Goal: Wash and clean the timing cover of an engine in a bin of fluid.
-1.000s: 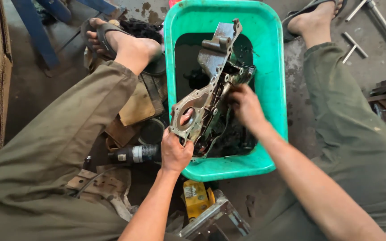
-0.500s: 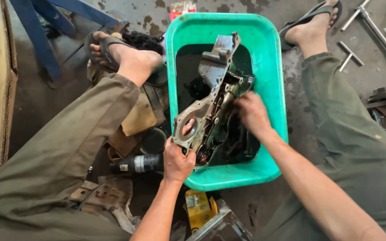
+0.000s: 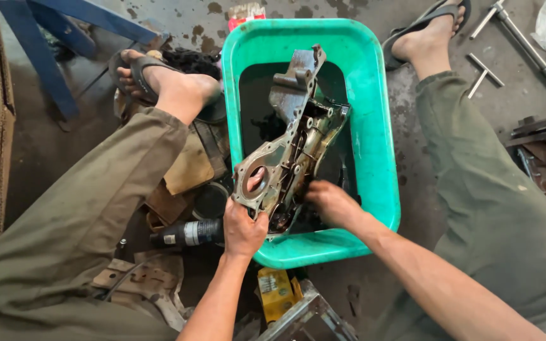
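A greasy metal engine cover (image 3: 295, 136) stands tilted on edge in a green plastic tub (image 3: 374, 145) holding dark liquid. My left hand (image 3: 244, 224) grips the cover's lower end, with the thumb showing through its round hole. My right hand (image 3: 330, 203) is low in the tub beside the cover's bottom edge, fingers curled; whether it holds anything is hidden. My legs in olive trousers lie either side of the tub.
A dark spray can (image 3: 188, 233) and scraps of metal lie left of the tub. A yellow container (image 3: 276, 293) sits below it. Metal wrenches (image 3: 519, 38) lie at the top right, a blue frame (image 3: 52, 57) at the top left, and metal parts (image 3: 545, 145) at the right.
My right hand has slid down from the cover's middle to the tub's near end. My left hand has kept its grip on the cover, which stands a little more upright.
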